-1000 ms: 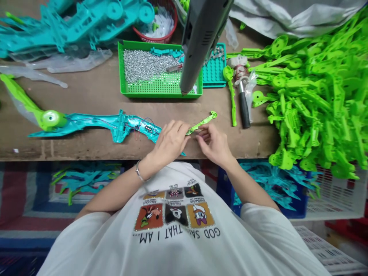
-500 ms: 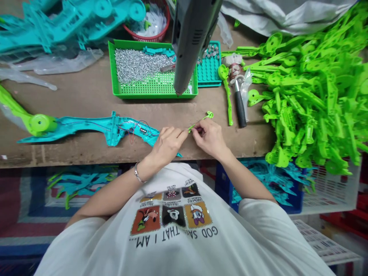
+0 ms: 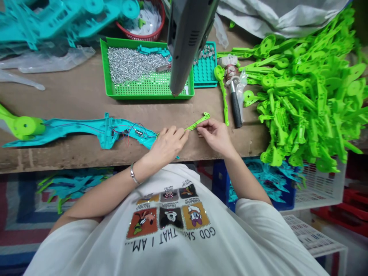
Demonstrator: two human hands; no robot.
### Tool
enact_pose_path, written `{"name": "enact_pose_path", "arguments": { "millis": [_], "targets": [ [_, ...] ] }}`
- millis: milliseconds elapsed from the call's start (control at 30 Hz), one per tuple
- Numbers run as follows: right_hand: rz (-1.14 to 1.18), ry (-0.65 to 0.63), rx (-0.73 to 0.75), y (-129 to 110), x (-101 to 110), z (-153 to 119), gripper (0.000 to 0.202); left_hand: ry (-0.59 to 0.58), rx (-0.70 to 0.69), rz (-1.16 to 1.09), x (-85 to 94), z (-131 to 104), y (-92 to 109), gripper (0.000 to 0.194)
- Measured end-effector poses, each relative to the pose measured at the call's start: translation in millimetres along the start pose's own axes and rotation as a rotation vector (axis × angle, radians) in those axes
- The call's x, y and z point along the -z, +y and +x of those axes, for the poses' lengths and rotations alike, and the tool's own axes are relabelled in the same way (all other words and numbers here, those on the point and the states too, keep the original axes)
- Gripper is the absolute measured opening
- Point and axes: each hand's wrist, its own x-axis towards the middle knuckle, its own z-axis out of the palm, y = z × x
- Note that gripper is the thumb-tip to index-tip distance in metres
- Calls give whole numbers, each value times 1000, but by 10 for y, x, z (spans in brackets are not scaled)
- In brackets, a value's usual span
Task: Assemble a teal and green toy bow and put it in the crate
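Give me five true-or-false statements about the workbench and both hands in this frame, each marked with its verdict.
1. Both hands pinch a small green plastic strip. True: the left hand and the right hand meet on it.
2. The green tray holds silver screws. True.
3. The pile of green parts lies on the person's left. False: it lies on the right.
4. The long teal part with wires lies inside the green tray. False: it lies on the bench, in front of the tray.
5. A grey power screwdriver hangs above the tray's right end. True.
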Motion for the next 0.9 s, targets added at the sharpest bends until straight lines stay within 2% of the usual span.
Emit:
{"name": "enact_pose_path", "arguments": {
  "millis": [100, 300, 500, 667, 767, 900],
  "targets": [
    [-25, 69, -2, -21, -30, 15, 11, -8, -17, 0, 5, 12, -9, 41],
    [-214, 190, 120, -134, -77, 19, 6, -41, -22, -25, 32, 27, -22, 43],
    [-132, 146, 159, -134, -72, 63, 5, -54, -10, -73, 45, 32, -19, 43],
    [25, 55, 65, -43, -9, 80, 12, -33, -18, -42, 34, 27, -25, 41],
    [-22, 52, 54, -35, -1, 71, 15, -45, -26, -39, 42, 29, -26, 42],
    [-152, 112, 120, -102, -59, 60, 16, -55, -20, -43, 56, 29, -24, 42]
  ]
}}
